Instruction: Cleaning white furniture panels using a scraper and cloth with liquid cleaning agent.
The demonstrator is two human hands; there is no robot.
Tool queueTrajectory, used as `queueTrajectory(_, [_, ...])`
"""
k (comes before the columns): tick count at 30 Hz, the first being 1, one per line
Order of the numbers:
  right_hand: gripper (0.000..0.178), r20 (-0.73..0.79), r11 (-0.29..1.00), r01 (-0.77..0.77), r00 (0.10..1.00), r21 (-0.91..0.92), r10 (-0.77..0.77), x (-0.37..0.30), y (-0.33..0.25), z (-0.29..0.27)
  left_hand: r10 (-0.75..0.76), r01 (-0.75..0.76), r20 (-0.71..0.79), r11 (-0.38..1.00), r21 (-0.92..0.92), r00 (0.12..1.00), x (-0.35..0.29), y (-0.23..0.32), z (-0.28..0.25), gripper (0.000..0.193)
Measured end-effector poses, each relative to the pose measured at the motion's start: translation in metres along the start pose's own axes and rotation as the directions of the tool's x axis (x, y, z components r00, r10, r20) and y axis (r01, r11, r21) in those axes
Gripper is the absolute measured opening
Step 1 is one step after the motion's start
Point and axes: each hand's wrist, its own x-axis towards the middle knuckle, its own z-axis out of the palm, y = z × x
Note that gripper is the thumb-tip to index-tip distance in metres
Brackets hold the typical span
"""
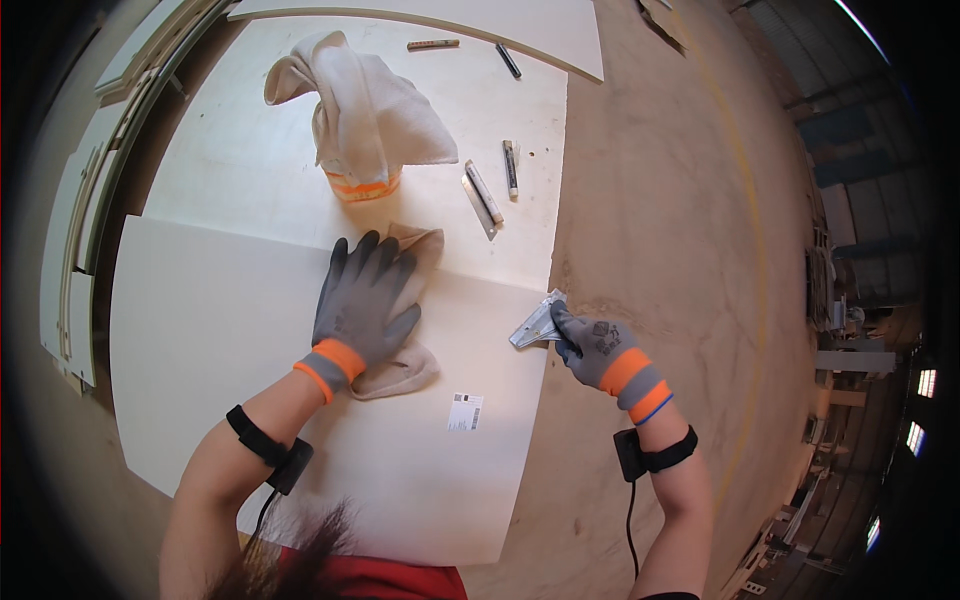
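In a grey glove with an orange cuff, my left hand lies flat with its fingers stretched out. It presses on a beige cloth, which sticks out beyond the fingertips and below the palm. Beneath the cloth is a white panel. My right hand, gloved the same way, is closed round a silver metal scraper. The scraper's wide edge points left, over the panel's right edge. A white printed label is on the panel, below and to the right of the left hand.
Beyond the hands, another beige cloth drapes over an orange-and-white tub. To its right lie a metal blade and several small sticks, including a dark one. Another board crosses the far end. Stacked panels stand left.
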Motion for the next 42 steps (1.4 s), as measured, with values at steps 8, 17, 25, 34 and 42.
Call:
queueTrajectory(8, [0.051, 0.135, 0.986, 0.096, 0.988, -0.139, -0.078, 0.029, -0.033, -0.025, -0.009, 0.009, 0.014, 1.000, -0.023, 1.000, 0.004, 0.004, -0.005, 0.058])
queueTrajectory(17, [0.047, -0.084, 0.992, 0.109, 0.990, -0.061, -0.114, 0.011, -0.012, -0.002, 0.041, -0.087, -0.137, 0.934, -0.346, 0.990, -0.009, -0.016, 0.001, 0.052])
queueTrajectory(25, [0.051, -0.062, 0.980, 0.162, 0.983, -0.119, -0.170, 0.030, -0.030, -0.017, 0.510, -0.478, -0.013, 0.796, -0.373, 0.860, -0.104, 0.020, -0.017, 0.057])
queueTrajectory(34, [0.048, 0.009, 0.952, 0.236, 0.971, -0.195, -0.239, 0.067, -0.089, -0.041, 0.417, -0.394, -0.007, 0.853, -0.343, 0.909, -0.129, 0.016, 0.004, 0.038])
queueTrajectory(42, [0.030, -0.070, 0.924, 0.323, 0.937, -0.203, -0.343, 0.093, -0.138, -0.051, 0.262, -0.227, 0.100, 0.935, -0.274, 0.960, -0.158, -0.062, -0.041, 0.052])
